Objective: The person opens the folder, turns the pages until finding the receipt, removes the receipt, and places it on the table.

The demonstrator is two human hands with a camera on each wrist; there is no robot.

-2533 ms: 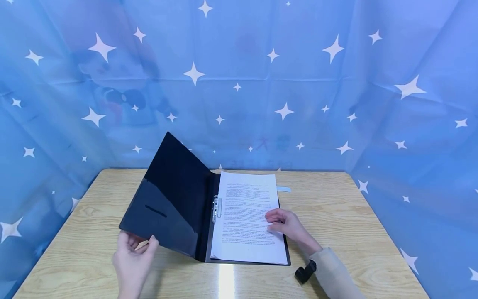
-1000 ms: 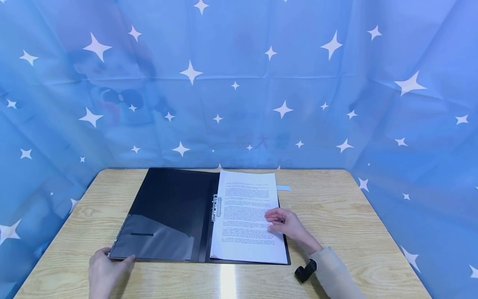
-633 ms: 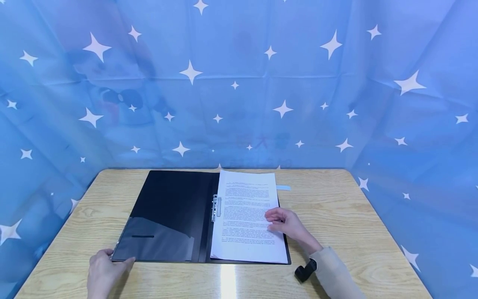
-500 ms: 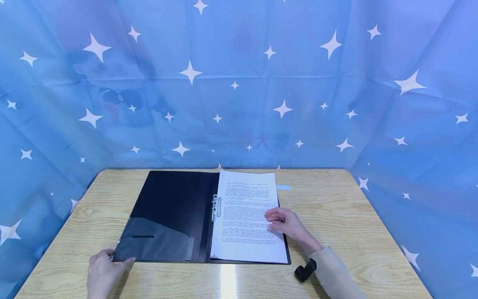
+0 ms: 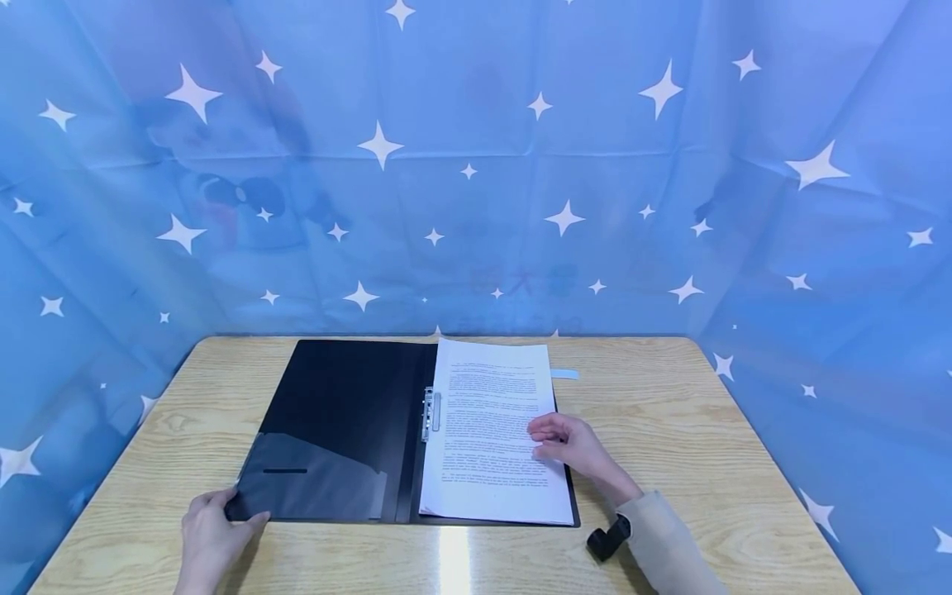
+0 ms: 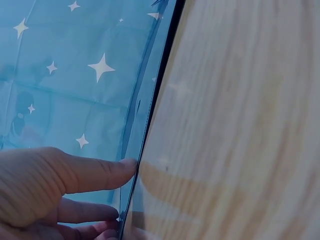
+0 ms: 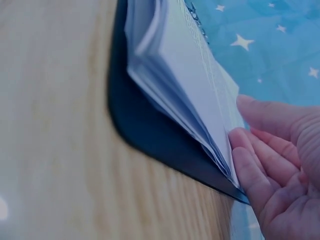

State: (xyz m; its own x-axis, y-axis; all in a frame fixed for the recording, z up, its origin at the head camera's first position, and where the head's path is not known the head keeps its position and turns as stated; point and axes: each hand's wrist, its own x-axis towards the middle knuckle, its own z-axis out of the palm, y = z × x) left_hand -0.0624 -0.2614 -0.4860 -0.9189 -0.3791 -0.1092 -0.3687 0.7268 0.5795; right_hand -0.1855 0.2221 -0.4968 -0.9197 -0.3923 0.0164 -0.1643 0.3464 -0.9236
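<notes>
A black clip folder [image 5: 357,388] lies spread flat on the table, with its cover to the left. A stack of printed paper [image 5: 483,388] rests on its right side, beside a metal clip [image 5: 430,413]. My left hand [image 5: 211,537] holds the cover's lower left corner, thumb at the bottom edge and fingers at the left edge. In the left wrist view the thumb [image 6: 100,172] touches that dark edge. My right hand [image 5: 568,442] rests loosely at the right edge of the paper, fingers relaxed. The right wrist view shows its fingers [image 7: 250,170] touching the sheets' edges.
The light wood table [image 5: 669,463] bears the folder. A pale blue strip [image 5: 565,374] sticks out to the right of the paper's top. A blue curtain with white stars [image 5: 476,207] hangs behind and at the sides. A black wrist device [image 5: 608,541] sits on my right wrist.
My left hand has lowered the raised folder cover leftward until it lies flat, then shifted slightly right at its corner. My right hand has stayed at the paper.
</notes>
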